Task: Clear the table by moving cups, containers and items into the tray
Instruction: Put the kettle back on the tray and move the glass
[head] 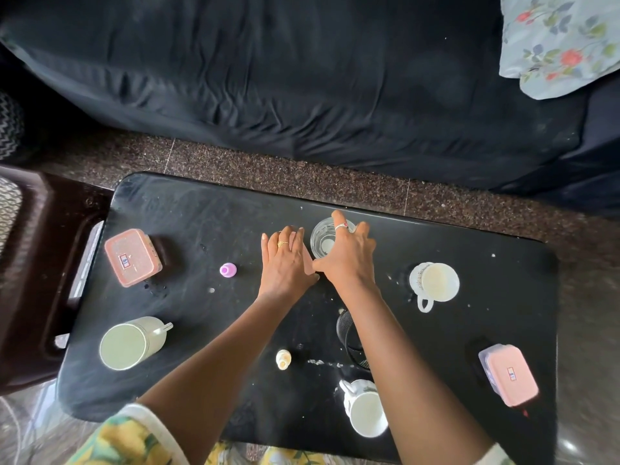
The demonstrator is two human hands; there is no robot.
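1. Near far edge of black table (pixel 201 213): clear round drinking glass (pixel 323 243), upright, apparently empty. Right hand (pixel 345 260) spread over its rim and right side, fingers splayed around it; grip not yet closed as far as can be told. Left hand (pixel 285 260) flat and relaxed on tabletop just beside glass, holding nothing.
2. Handling estimate, glass: rigid, smooth, probably slippery, breakable if knocked on hard top. Moderate weight. Best taken round the wall below the rim, thumb opposite fingers; lifting by rim alone judged risky.
3. Elsewhere on table, well apart: white ceramic cup with handle (pixel 434 283) at right, milky residue inside; white mug (pixel 364 411) at near edge, lying tilted. Both stiff and chip-prone; handle or body serves as hold.
4. Two pink-lidded rectangular plastic boxes, left (pixel 132 256) and right (pixel 508 377): light, tough, take across short sides.
5. Pale green cylindrical jar with straw (pixel 129 342) at left: contents unknown, possibly heavier; keep upright.
6. Small pink bottle cap (pixel 228 270) and small cream dropper bottle (pixel 282 359): light, pinch between fingertips.
7. Tray not identifiable with certainty; dark recessed object at left edge may be it. Crumbs and spills on tabletop; nothing judged moved over yet.
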